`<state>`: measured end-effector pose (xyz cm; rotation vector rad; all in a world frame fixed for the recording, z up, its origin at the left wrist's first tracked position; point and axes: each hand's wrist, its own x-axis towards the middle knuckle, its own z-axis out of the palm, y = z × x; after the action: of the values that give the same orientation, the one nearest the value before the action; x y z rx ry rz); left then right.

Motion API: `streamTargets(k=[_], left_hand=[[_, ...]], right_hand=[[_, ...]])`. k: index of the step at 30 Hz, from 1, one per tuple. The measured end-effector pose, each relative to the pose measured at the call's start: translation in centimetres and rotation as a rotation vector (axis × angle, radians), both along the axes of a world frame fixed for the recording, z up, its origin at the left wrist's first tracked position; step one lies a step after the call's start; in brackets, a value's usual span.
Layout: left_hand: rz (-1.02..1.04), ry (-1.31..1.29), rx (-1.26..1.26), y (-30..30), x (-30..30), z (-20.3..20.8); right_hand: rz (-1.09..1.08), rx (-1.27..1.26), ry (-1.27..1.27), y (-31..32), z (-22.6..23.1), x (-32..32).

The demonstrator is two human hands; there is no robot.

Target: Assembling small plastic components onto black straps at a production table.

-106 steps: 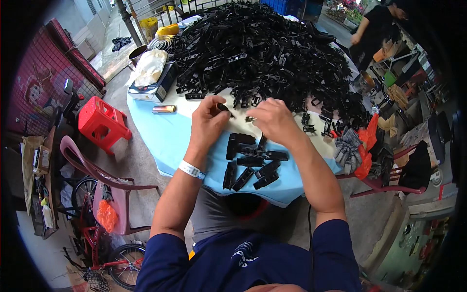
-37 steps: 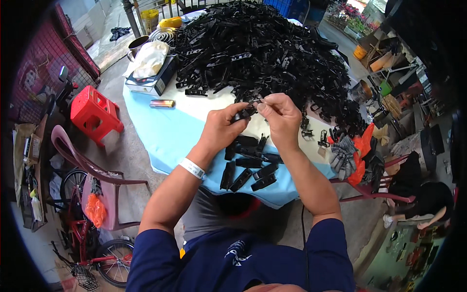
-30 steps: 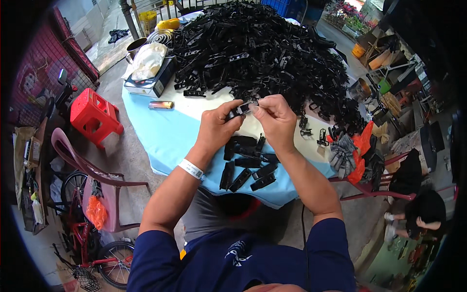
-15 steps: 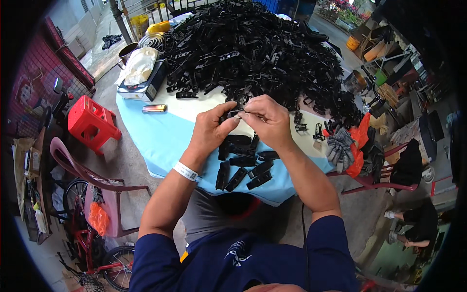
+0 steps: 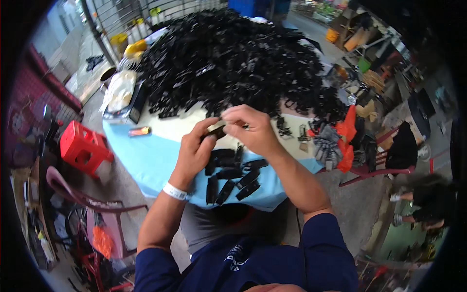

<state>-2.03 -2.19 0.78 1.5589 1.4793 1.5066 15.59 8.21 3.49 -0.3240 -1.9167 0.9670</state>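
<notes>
Black plastic piece (image 5: pixel 217 132) is pinched by fingers (image 5: pixel 201 128) of the left hand (image 5: pixel 192 150); at its two o'clock, the right hand (image 5: pixel 253 130) has fingers nearly closed, grip unclear.

Passage over the blue cloth (image 5: pixel 155 163) at left, black heap (image 5: pixel 233 58) as barrier beyond, black parts (image 5: pixel 228 173) to the right.

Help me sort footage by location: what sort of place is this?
Probably a makeshift, semi-open workspace: a large heap of black parts covers much of a cloth-draped table, a red plastic stool stands nearby, and a paved lane shows beyond the table's left side.
</notes>
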Motion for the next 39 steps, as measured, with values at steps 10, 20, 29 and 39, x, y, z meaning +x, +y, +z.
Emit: streamTargets(k=[10, 20, 29, 39], left_hand=[[-0.104, -0.176, -0.021, -0.3, 0.7, -0.4], [-0.213, 0.024, 0.087, -0.4, 0.0, 0.3], [0.062, 0.122, -0.022, 3.2, -2.0, 0.1], [0.131, 0.826, 0.156, 7.3, -2.6, -1.0]], right_hand=[[0.328, -0.469, -0.183, 1.0, -0.7, 1.2], [-0.001, -0.052, -0.244, 2.1, 0.1, 1.7], [-0.399, -0.119, -0.345, 6.0, 0.3, 5.1], [-0.193, 0.3, -0.633, 4.3, -1.2, 4.1]])
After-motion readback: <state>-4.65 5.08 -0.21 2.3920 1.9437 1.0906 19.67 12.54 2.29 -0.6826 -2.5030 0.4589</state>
